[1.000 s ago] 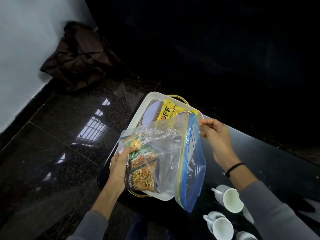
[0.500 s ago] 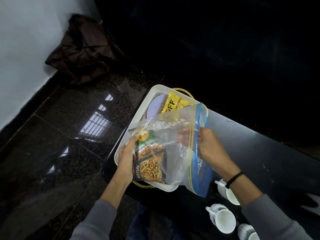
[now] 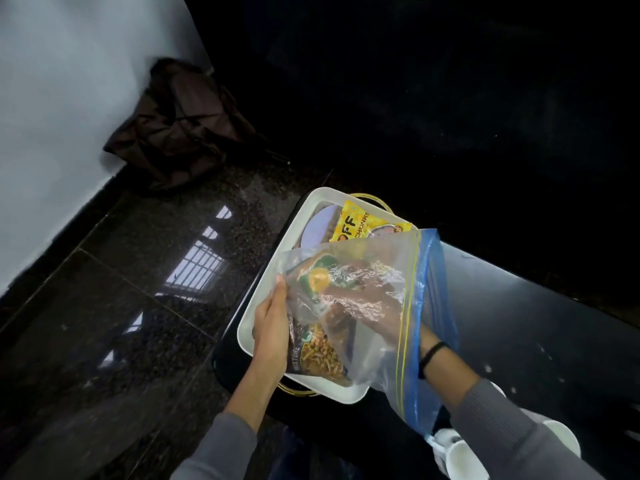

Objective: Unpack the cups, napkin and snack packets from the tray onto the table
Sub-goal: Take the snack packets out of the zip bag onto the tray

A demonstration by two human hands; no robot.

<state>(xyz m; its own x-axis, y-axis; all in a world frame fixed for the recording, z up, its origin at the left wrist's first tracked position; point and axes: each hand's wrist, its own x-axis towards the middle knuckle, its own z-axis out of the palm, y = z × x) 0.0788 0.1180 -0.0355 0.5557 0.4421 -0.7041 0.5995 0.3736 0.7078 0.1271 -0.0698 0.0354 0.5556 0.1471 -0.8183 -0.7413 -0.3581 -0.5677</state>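
Gripped from the outside by the left hand [image 3: 272,336]: clear zip bag [image 3: 367,306] with a blue seal strip, held over the near end of the white tray [image 3: 249,327]; thumb and fingers close on its left edge and on the packet within. Right hand [image 3: 374,306]: thrust inside the bag to the wrist, seen only as a blur through crinkled plastic; whether its fingers clasp anything cannot be told. Black band on that wrist, grey sleeve behind.

Contents of bag: one snack packet [image 3: 318,355], dark with a green top, the word "MIXTURE" readable at its lower edge; upper half distorted by plastic glare.

Tray: rests at the left end of the dark table [image 3: 519,341], gold handles at both ends. Far end holds a yellow packet [image 3: 356,226], lettering partly covered by the bag, and a pale round item [image 3: 318,226] too hidden to identify.

Cups [image 3: 460,459]: white, on the table at lower right, largely covered by the right sleeve and cut by the frame edge; number uncertain.

Background: dark cloth bundle [image 3: 176,123] on the polished floor by the wall.
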